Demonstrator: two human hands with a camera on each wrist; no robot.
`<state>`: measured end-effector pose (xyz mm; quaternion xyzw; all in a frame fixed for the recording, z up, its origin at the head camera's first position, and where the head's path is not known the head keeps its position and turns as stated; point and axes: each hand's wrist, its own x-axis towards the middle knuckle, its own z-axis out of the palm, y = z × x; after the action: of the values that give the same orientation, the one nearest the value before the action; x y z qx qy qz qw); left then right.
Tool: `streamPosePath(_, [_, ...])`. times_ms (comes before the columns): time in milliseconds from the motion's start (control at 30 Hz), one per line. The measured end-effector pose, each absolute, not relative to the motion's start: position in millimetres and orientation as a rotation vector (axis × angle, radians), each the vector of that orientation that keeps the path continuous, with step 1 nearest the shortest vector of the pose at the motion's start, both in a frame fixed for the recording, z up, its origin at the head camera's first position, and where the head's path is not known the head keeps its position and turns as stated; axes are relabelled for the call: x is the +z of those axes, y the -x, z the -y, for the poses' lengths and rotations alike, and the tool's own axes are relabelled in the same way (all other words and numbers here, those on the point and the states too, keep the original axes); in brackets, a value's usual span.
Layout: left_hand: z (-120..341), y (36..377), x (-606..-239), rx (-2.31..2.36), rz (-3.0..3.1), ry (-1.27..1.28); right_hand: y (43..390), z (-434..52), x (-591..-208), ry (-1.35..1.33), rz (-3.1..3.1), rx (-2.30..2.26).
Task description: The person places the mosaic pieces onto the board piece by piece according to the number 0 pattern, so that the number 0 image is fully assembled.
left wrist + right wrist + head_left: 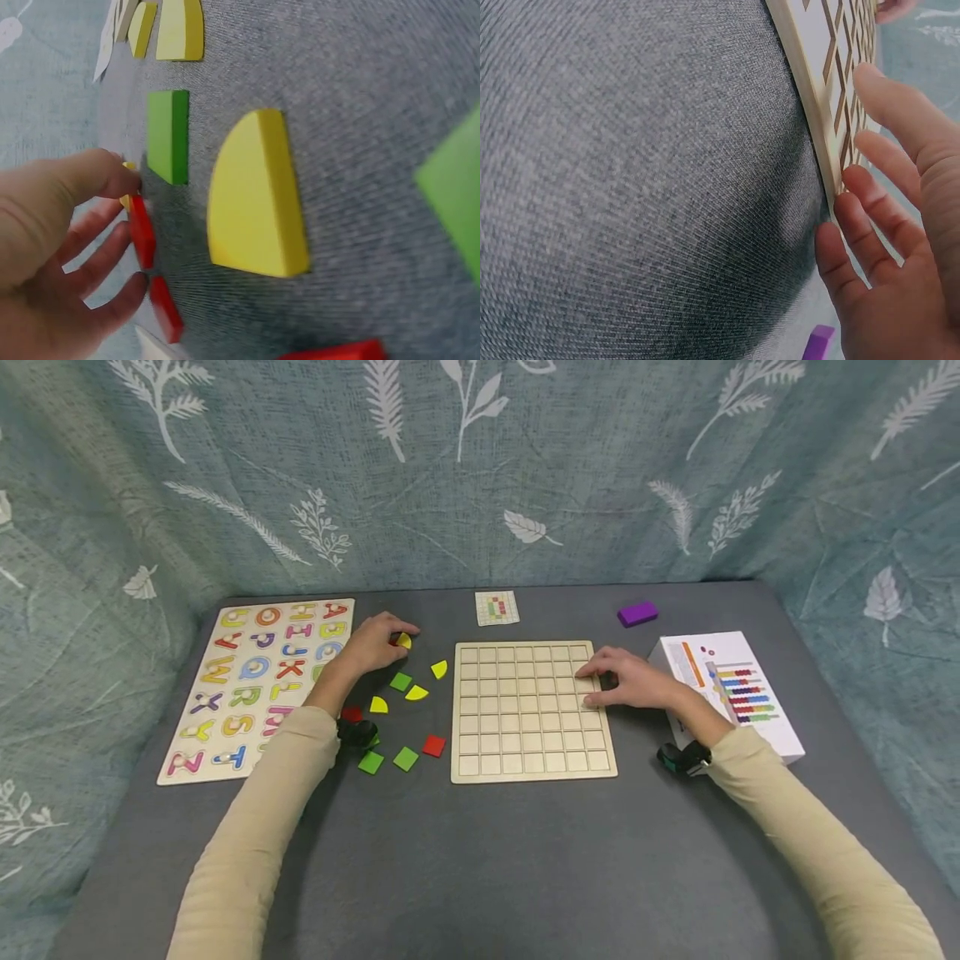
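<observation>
**Left hand picks at the loose tiles while the right steadies the grid board**

Nearest the person, green and red square tiles lie loose on the grey cloth by the left sleeve. Just beyond, the grid board (533,710) lies flat, every cell bare, and the right hand (628,681) rests on its right edge with fingers straight and spread, gripping nothing. Farther out on the left, the left hand (372,643) curls its fingertips (124,178) around a small yellow piece (404,641), with red pieces (142,229) touching the fingers; how firm the pinch is the wrist view shows poorly. A clean lift probably means closing thumb and forefinger on the yellow piece alone, clear of the reds, while the right hand keeps the board from sliding. A pattern card (497,607) and purple block (637,613) sit beyond the board.
</observation>
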<state>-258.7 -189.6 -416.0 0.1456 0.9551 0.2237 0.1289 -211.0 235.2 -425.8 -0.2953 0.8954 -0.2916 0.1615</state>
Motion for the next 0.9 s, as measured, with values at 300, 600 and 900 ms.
streamPosePath(300, [180.7,263.2,-408.9,0.459,-2.784,-0.466,211.9,-234.7,-428.7,0.884,-2.578,-0.810])
streamPosePath(600, [177.0,267.5,-406.6,0.373,-2.850,-0.550,215.0,-233.7,-428.0,0.861,-2.565,-0.803])
streamPosePath(900, [149.6,247.8,-397.1,0.672,-2.772,-0.628,213.9,-235.3,-431.3,0.891,-2.584,-0.802])
